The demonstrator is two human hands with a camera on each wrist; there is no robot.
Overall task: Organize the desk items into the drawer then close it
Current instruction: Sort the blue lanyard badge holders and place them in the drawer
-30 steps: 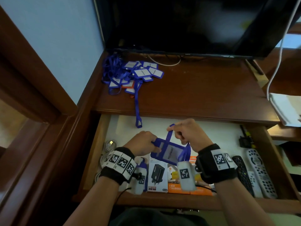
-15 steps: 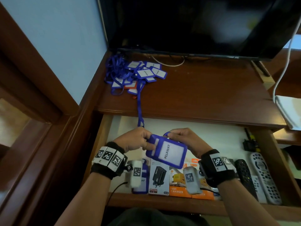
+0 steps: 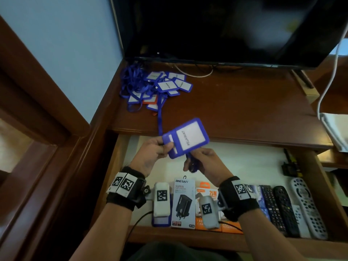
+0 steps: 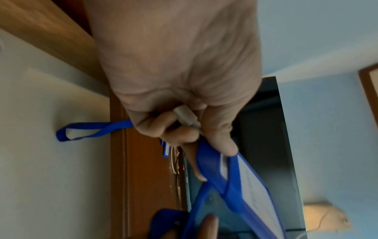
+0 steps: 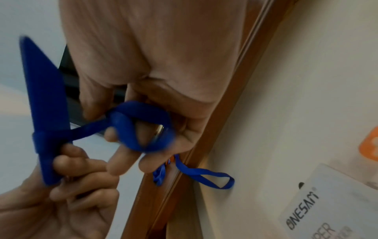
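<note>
Hands raised: L hand (image 3: 150,153) pinches badge holder (image 3: 186,137), R hand (image 3: 205,162) grips lanyard (image 5: 141,126).

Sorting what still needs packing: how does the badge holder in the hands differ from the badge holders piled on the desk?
The held badge holder is lifted above the open drawer, pinched by the left hand; the piled badge holders lie on the desk. The held one's lanyard is looped around the right hand's fingers; the pile's straps lie tangled, one dangling into the drawer. Both have blue frames with white inserts.

Your head view is dim, with soft light from the right; the television (image 3: 226,25) stays black. Both wrist views bend at their edges, and the blue lanyard (image 5: 141,126) smears.
</note>
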